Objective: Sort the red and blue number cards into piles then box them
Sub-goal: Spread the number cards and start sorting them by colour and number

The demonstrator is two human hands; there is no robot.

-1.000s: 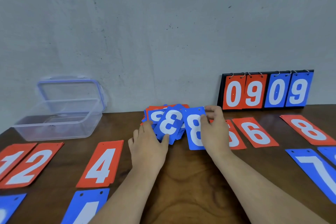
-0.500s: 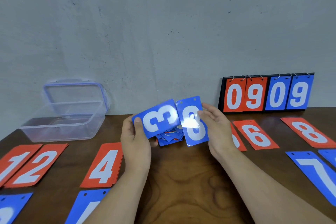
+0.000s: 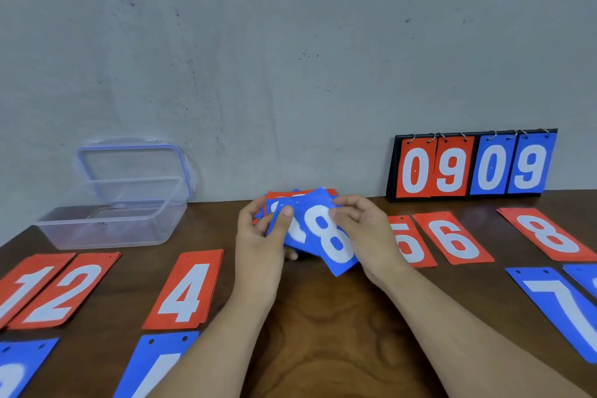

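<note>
A fan of blue cards (image 3: 292,229) is held at the middle of the wooden table (image 3: 323,317), near its far edge. It is gripped by the left hand (image 3: 258,242), whose thumb is pressed on the top face while the other fingers are curled underneath. The blue 8 card (image 3: 329,236), uppermost in the fan and tilted, is pinched at its upper right edge between the thumb and bent fingers of the right hand (image 3: 365,233). Red card edges (image 3: 281,194) are seen just behind the fan; whether these are held or lie on the table cannot be told. A clear plastic box (image 3: 109,220) is placed at the far left, with its lid (image 3: 135,165) propped upright behind it against the wall. In front of the box, a red 1 pile (image 3: 22,287), a red 2 pile (image 3: 61,291) and a red 4 pile (image 3: 185,289) are laid flat, and two blue cards (image 3: 158,365) are cut off by the lower edge. To the right of the hands a red 5 card (image 3: 408,242), a red 6 card (image 3: 452,237), a red 8 card (image 3: 549,233) and a blue 7 card (image 3: 562,304) are laid out. A flip scoreboard (image 3: 471,166) reading 09 09 is stood against the wall.
</note>
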